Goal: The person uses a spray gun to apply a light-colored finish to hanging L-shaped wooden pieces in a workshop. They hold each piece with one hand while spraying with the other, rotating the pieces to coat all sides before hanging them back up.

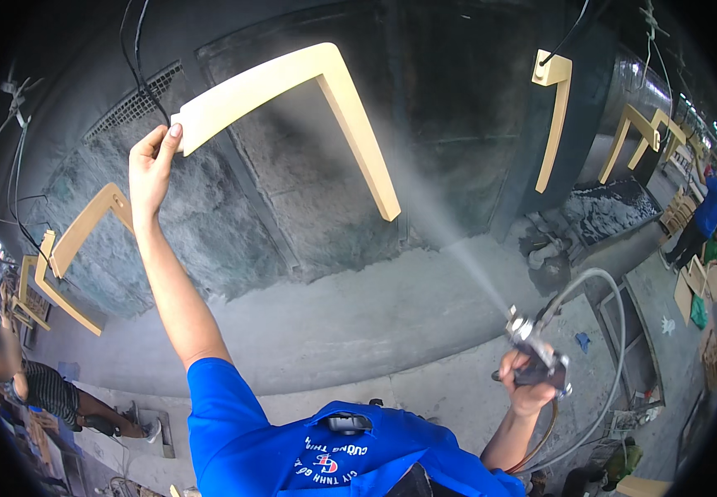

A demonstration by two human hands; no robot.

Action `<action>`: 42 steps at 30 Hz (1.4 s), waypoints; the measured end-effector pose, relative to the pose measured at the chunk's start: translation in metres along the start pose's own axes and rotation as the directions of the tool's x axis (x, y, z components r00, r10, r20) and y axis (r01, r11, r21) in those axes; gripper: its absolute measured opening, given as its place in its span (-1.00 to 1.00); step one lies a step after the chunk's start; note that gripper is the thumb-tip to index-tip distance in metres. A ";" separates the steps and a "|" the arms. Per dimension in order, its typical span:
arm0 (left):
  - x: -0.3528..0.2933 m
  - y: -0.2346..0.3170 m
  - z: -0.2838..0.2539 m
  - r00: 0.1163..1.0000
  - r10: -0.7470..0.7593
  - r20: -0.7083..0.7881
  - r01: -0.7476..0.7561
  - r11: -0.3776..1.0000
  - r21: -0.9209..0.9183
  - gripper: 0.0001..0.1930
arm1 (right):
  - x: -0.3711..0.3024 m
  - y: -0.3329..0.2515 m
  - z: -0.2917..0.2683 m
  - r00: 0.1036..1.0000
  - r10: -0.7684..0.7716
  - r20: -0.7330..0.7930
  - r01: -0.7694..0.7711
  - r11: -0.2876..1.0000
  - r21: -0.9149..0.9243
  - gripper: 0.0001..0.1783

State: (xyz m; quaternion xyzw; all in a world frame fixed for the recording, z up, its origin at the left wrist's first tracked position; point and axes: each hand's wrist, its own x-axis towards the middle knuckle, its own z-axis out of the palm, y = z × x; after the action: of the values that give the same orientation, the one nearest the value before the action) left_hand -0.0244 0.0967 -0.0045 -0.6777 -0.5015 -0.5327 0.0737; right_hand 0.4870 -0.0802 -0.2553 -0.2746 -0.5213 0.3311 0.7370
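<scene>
**High pinch on the left, low hold on the right**

Your left hand (pixel 151 161) is raised, its grip narrow: thumb and fingers pinch the near end of a pale yellow, L-shaped wooden-looking piece (pixel 259 85). The piece is in the air, upper left of centre, before a dark panelled wall (pixel 458 99). Its long arm slopes up from your fingers to a rounded bend; the other leg drops to a free end. A thin black cord (pixel 158 106) comes down to the held end.

Your right hand (pixel 528 381), low on the right, is wrapped around a silver metal spray gun (pixel 532 335). A pale, translucent mist (pixel 466 244) runs from its nozzle up and left toward the dropping leg. How much lands, you cannot tell. A grey flexible hose (pixel 621 331) loops beside the gun.

Handling, by judgement: the piece looks stiff and fairly light, but the bend sets its weight away from your pinch, so it may swing or twist. Any wet face would be slippery and mark easily; the end by the cord seems the best hold. The gun likely feels dense, with some hose drag; hold it by the handle.

Similar yellow piece (pixel 555 124) hangs at right, well apart.
</scene>
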 end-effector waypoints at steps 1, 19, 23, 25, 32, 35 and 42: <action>0.000 0.002 0.003 1.000 0.017 0.016 -0.017 1.000 -0.022 -0.57 | -0.001 -0.001 0.001 0.995 -0.056 0.081 0.053 0.998 0.046 0.01; -0.008 0.023 0.029 0.997 0.054 0.046 -0.043 0.977 -0.208 -0.58 | 0.009 -0.016 -0.002 0.996 -0.067 0.061 0.081 0.960 -0.270 -0.20; -0.013 0.064 0.046 0.992 0.064 0.112 -0.031 0.960 -0.278 -0.57 | 0.024 -0.015 0.025 0.985 -0.038 0.170 0.122 0.844 -0.522 -0.55; -0.016 0.087 0.063 0.996 0.046 0.077 -0.024 0.966 -0.256 -0.55 | 0.033 -0.013 0.043 0.958 -0.080 0.275 0.233 0.775 -0.587 -0.60; -0.014 0.130 0.095 0.998 0.065 -0.018 -0.067 0.980 -0.188 -0.44 | 0.050 -0.004 0.083 0.899 -0.204 0.388 0.403 0.731 -0.550 -0.57; -0.012 0.133 0.098 0.998 0.047 -0.045 -0.052 0.990 -0.131 -0.43 | 0.040 0.013 0.081 0.932 -0.095 0.350 0.300 0.743 -0.598 -0.59; -0.011 0.134 0.102 0.998 0.047 -0.053 -0.051 0.996 -0.075 -0.41 | -0.001 0.044 0.058 0.870 0.436 0.231 -0.090 0.600 -0.795 -0.60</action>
State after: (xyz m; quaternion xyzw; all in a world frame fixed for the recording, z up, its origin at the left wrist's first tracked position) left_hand 0.1441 0.0897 0.0017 -0.6784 -0.4621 -0.5665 0.0737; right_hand 0.4231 -0.0504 -0.2712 -0.5599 -0.7031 0.2369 0.3688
